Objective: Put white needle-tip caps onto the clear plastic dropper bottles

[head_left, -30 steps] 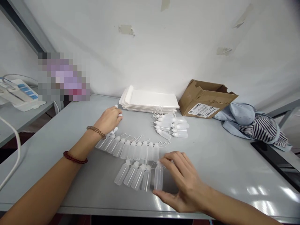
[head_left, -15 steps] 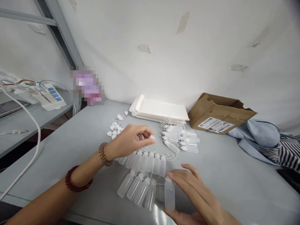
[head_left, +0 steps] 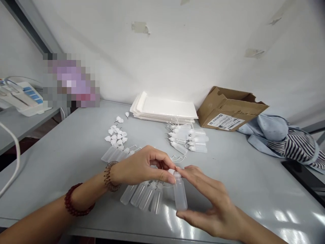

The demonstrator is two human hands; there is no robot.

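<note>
My right hand point(head_left: 210, 203) grips a translucent plastic squeeze bottle point(head_left: 180, 195) between index finger at its neck and thumb at its base. Pinched in my left hand point(head_left: 144, 166) is a small white cap point(head_left: 171, 171), right against the bottle's mouth. Whether the cap is seated there I cannot tell. Under and beside my left hand lie rows of similar bottles point(head_left: 147, 196), partly hidden by it. Loose white needle-tip caps point(head_left: 116, 135) are scattered at the left. Farther back lies a group of bottles with thin needle tips point(head_left: 189, 137).
A stack of white padded envelopes point(head_left: 165, 108) lies by the wall. Right of it stands an open cardboard box point(head_left: 228, 108), with blue and striped cloth point(head_left: 286, 139) and a dark phone-like object point(head_left: 304, 176) beyond. A white cable point(head_left: 15, 152) hangs at left.
My left hand has brought the white cap down and right to the mouth of the bottle in my right hand. The camera view has shifted slightly right and down.
</note>
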